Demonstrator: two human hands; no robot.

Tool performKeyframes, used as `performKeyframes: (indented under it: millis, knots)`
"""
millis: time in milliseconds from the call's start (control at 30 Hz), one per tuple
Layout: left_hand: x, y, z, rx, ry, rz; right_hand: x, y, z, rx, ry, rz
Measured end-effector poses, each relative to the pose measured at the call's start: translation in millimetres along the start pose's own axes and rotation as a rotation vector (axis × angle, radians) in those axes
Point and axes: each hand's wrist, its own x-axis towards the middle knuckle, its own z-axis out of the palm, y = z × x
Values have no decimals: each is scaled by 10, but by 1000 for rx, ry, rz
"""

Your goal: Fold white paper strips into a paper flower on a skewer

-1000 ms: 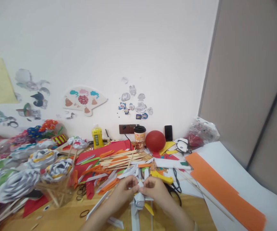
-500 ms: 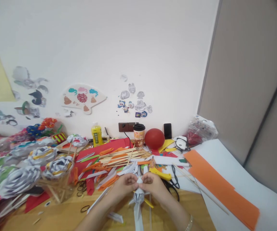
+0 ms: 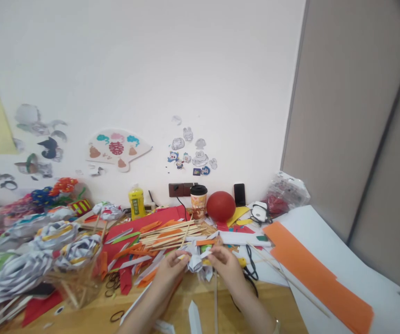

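Observation:
Both my hands meet low in the middle of the view, over a wooden table (image 3: 92,320). Between them sits a small flower of folded white paper strips (image 3: 196,262). My left hand (image 3: 170,269) pinches its left side with closed fingers. My right hand (image 3: 225,262) grips its right side, fingers curled round a white strip. A thin wooden stick (image 3: 216,301) runs down from the flower toward me. A loose white pointed strip (image 3: 195,317) lies on the table below the hands.
Wooden sticks (image 3: 168,232) and orange, white and green strips lie behind the hands. A glass of finished paper flowers (image 3: 76,266) stands left. A yellow bottle (image 3: 136,202), cup (image 3: 198,202) and red ball (image 3: 221,206) line the wall. Orange paper (image 3: 311,273) lies right.
The paper flower has been lifted and turned up between my hands, and the white strip that hung below it now lies loose on the table. The view shifted slightly.

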Motion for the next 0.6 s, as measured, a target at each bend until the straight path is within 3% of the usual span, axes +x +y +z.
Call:
performKeyframes:
  millis: [100,167,267,367,467,600]
  knots:
    - [10,-84,2,10,-79,-49,-17,16,7,-136,-20,-32]
    - [14,-133,-14,130,-64,-4,-34,-14,-1,-259,-25,-67]
    - [2,-132,-50,459,32,241,-59,-84,-17,-411,-43,-125]
    - [-33,-62,-70,695,-36,420,-81,-147,-19,-472,-82,-201]
    - [-71,-13,-49,715,-106,406,-102,-184,-4,-496,-141,-267]
    - [-92,-49,13,693,-104,338,-114,-153,20,-481,-170,-289]
